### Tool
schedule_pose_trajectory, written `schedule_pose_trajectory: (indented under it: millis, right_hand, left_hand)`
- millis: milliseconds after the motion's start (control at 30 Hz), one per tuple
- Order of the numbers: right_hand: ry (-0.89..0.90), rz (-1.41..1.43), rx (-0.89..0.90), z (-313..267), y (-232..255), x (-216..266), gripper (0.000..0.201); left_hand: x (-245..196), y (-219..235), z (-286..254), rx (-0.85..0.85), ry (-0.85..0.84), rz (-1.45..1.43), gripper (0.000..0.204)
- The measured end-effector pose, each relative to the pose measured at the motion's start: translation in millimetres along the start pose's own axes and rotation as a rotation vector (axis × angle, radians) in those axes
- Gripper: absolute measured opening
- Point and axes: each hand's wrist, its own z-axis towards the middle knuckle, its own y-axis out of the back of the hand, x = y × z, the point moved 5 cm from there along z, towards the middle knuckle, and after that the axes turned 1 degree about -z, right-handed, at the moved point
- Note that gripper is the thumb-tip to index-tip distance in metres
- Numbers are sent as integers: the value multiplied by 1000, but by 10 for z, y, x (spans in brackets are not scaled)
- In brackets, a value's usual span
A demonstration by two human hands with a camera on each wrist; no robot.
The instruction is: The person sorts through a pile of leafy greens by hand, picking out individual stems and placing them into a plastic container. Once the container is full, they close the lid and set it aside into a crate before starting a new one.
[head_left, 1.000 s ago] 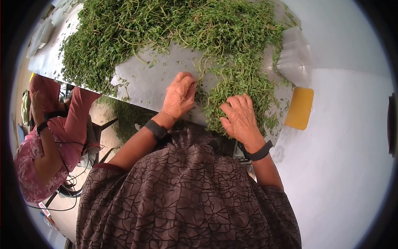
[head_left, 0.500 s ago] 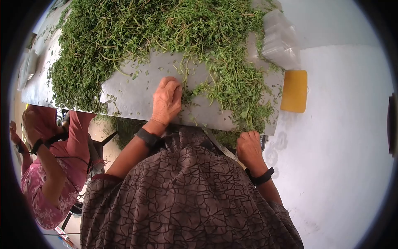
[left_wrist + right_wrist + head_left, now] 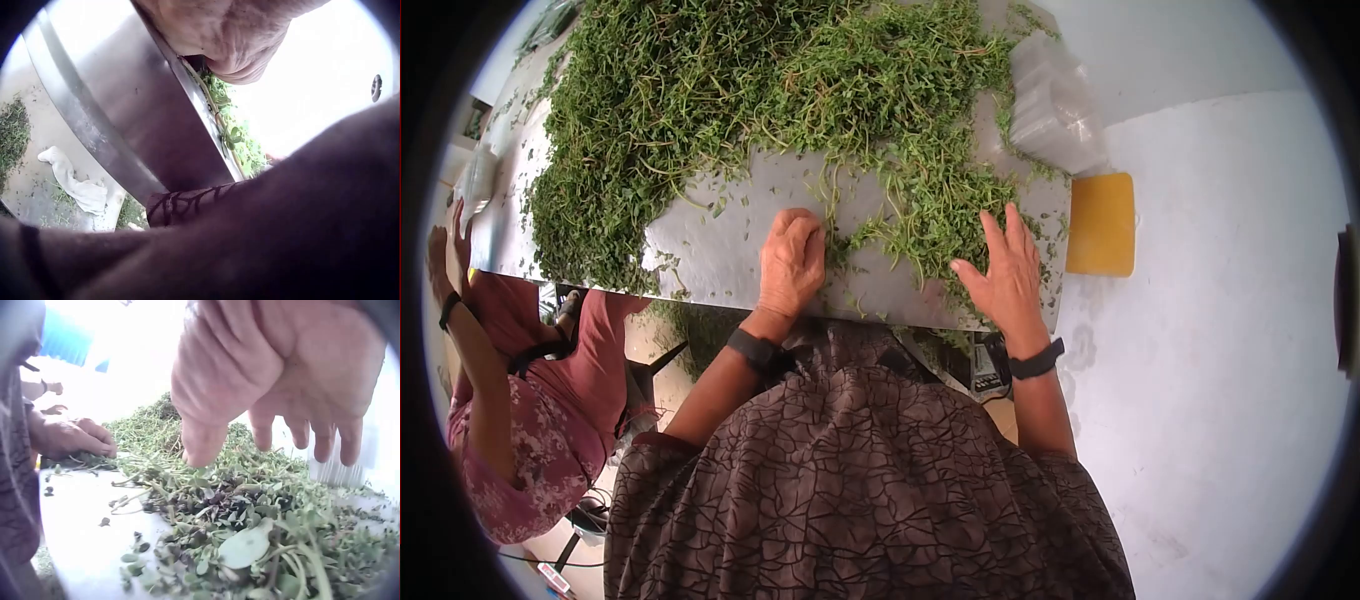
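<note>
Leafy green stems (image 3: 940,200) lie in a loose pile over the right part of a metal table (image 3: 730,240). My left hand (image 3: 792,262) is near the table's front edge, fingers curled round a small bunch of green stems (image 3: 836,238) whose leafy ends show at its right side. In the left wrist view a long stem (image 3: 212,106) runs out from under that hand. Spread above the right-hand greens, my right hand (image 3: 1005,275) has straight fingers and holds nothing. The right wrist view shows its palm over the leaves, thumb tip close to the stems.
A much larger heap of greens (image 3: 670,110) covers the back and left. Clear plastic containers (image 3: 1055,105) stand at the right edge, beside a yellow board (image 3: 1102,225). Another person (image 3: 530,440) sits at left. A white cloth (image 3: 75,181) lies below the table.
My right hand went from the greens down to the table's front edge, then back up over them with fingers spread. The left hand stays curled near the edge. The head view has shifted.
</note>
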Motion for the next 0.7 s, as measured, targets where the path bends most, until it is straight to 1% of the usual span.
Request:
schedule_pose_trajectory:
  millis: [67,100,200,233,300,333,400,433,500,567,633,700]
  right_hand:
    - [-29,27,15,205,-124,-33,78]
    - [-22,31,5,285,-178,-34,78]
    - [-113,163,156,445,-356,-30,84]
    - [-110,164,154,456,-348,-3,84]
    - [-90,122,152,435,-319,44,76]
    - [-90,120,156,398,-329,46,76]
    - [-33,112,118,324,-338,59,66]
    - [-34,109,119,279,-345,50,66]
    - [6,126,51,174,-316,43,55]
    - [5,111,29,77,-298,17,53]
    - [-33,141,111,26,-288,-20,53]
    - [-42,98,136,-45,-192,-5,57]
  left_hand:
    - [-16,3,-7,-10,-3,-3,8]
    - [-17,8,-3,-13,-1,-10,8]
    - [-7,8,-6,-8,-2,-8,8]
    - [9,6,-6,-12,-3,-6,8]
    - [28,-10,-14,4,4,-3,8]
    - [24,-7,-25,5,8,-4,8]
    - [19,-5,-14,8,26,-23,8]
    - [28,-7,-9,8,27,-25,8]
    - [25,-4,-11,-7,-12,-9,9]
    - [32,-8,-16,4,5,-23,8]
    - [28,-15,-13,12,17,-36,8]
    - [24,-14,-12,12,20,-12,8]
